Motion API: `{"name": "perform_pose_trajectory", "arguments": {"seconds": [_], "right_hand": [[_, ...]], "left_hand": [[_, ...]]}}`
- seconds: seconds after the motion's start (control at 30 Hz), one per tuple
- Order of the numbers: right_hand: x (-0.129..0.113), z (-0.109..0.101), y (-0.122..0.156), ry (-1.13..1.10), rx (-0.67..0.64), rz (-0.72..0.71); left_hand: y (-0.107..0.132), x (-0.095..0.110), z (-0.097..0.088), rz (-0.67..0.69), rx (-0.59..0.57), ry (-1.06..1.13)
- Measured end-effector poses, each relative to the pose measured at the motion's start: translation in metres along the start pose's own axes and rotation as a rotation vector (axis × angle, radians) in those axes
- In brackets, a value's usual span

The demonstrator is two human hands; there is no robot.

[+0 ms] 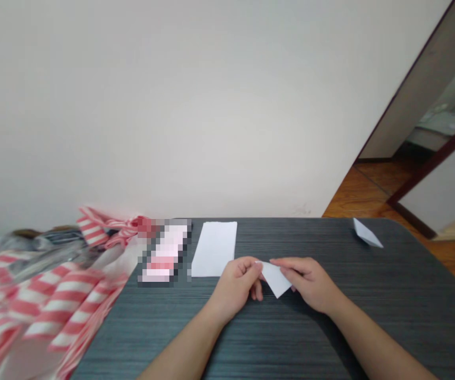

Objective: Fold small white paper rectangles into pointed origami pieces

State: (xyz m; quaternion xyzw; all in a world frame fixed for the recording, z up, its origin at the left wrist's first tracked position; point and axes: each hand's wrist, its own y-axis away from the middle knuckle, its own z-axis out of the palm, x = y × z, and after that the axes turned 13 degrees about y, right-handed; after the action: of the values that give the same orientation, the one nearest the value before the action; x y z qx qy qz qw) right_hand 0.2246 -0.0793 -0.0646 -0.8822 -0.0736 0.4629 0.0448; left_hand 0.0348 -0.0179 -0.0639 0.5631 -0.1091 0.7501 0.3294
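Observation:
Between my two hands is a small folded piece of white paper point(277, 279), its pointed corner aimed down toward me. My left hand point(238, 285) pinches its left edge between thumb and fingers. On the other side, my right hand point(310, 281) grips the right edge, thumb and index finger closed on it. The paper is held just above the dark table point(227, 338). Just beyond my left hand lies a stack of white paper sheets point(215, 248).
A folded white paper piece point(367, 234) rests near the table's far right corner. Left of the stack is a blurred-out pinkish item point(166, 253). Red-and-white striped cloth point(53, 301) is heaped beyond the left edge. A white wall point(219, 116) stands behind the table.

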Motion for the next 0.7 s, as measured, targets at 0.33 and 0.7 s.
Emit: {"name": "perform_pose_trajectory", "arguments": {"seconds": [0.33, 0.7], "right_hand": [[-0.0064, -0.0050, -0.0027, 0.071, 0.008, -0.254], [-0.0072, -0.0049, -0.0016, 0.107, 0.007, -0.248]], "left_hand": [[-0.0013, -0.0037, -0.0017, 0.015, -0.003, 0.093], [-0.0012, -0.0028, -0.0021, 0.034, 0.010, -0.040]]}}
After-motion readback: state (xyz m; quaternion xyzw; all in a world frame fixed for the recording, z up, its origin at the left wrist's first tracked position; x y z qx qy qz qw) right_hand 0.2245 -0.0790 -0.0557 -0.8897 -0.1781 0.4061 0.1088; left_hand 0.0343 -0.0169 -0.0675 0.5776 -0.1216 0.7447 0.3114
